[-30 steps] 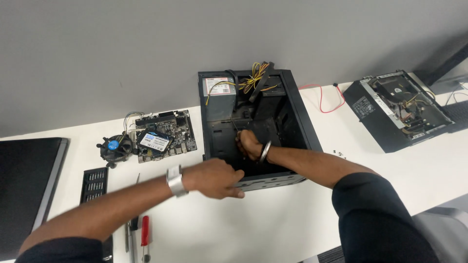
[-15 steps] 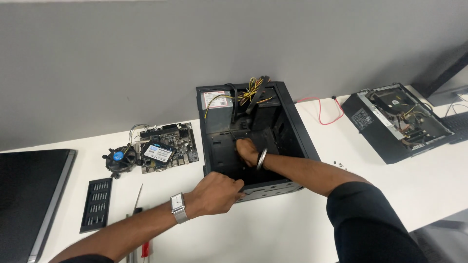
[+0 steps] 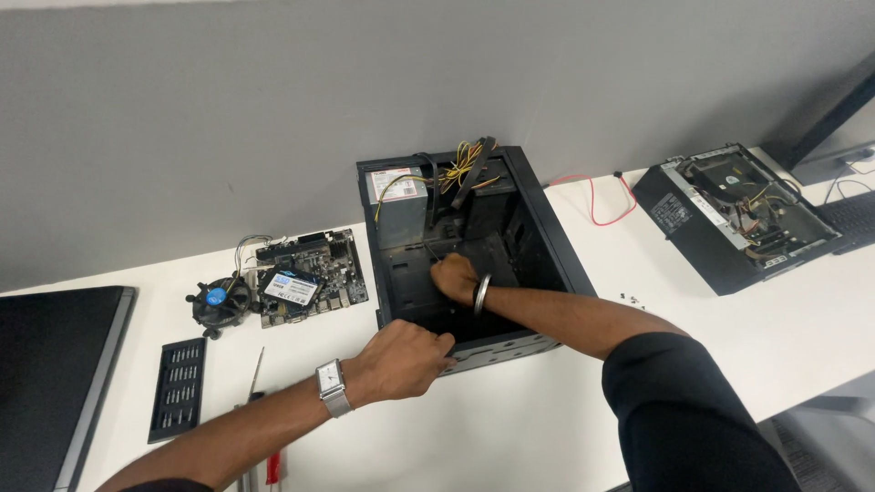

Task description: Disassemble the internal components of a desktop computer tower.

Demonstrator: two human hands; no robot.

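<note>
- Head view: an open black computer case [image 3: 538,246] lies on the white table [image 3: 802,337]; a pale rectangular label [image 3: 394,184] sits on its grey power supply, top left inside.
- A blue-and-white labelled flat drive [image 3: 290,288] rests on the motherboard [image 3: 314,273], left of the case.
- Right hand [image 3: 454,276], inside the case, is closed around a thin dark tool.
- Left hand [image 3: 401,360], fingers curled, touches the case's near edge.
- Two open cases: the second [image 3: 729,214] is far right.

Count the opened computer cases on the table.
2. A black tower case lies open at centre, both hands at it. A slimmer open case sits at far right near the wall. More may lie outside the view.
</note>
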